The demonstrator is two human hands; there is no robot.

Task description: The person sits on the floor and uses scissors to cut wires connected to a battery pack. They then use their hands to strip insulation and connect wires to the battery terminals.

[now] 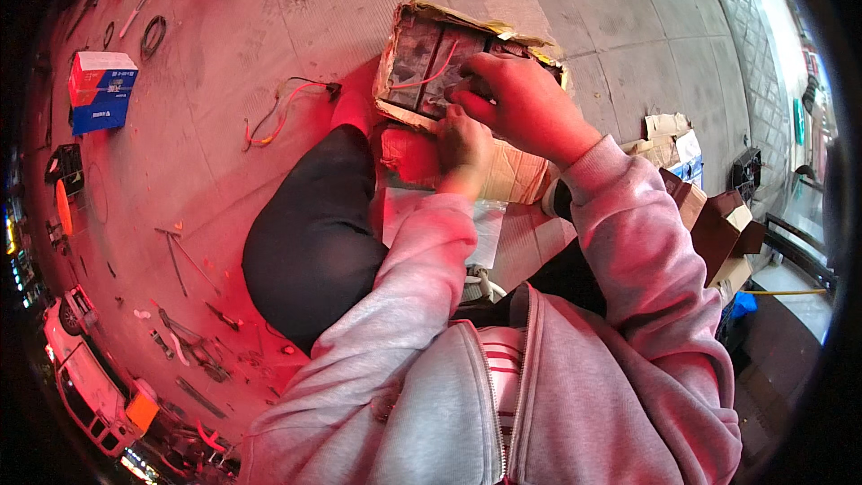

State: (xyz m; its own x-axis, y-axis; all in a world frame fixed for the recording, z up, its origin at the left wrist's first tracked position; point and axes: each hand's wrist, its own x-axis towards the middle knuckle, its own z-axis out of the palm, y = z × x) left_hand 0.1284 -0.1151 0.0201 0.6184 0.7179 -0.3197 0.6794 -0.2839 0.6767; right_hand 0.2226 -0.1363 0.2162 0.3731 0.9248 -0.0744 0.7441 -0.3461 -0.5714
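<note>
A torn cardboard box stands in front of me, with dark grey blocks side by side inside it, apparently batteries. A short red wire curves over the blocks. My right hand is over the box's right half, its fingers bent together in a pinch. Against the near edge, my left hand is closed, its thumb close to the right fingertips. What either hand's fingers hold is hidden. Under the box's near side lies a brown cardboard piece, lit red at its left.
On the floor to the left are a loose red and black cable, a blue and red carton, a coiled black cord and scattered tools. A parked white vehicle is at lower left. Opened cardboard boxes lie right.
</note>
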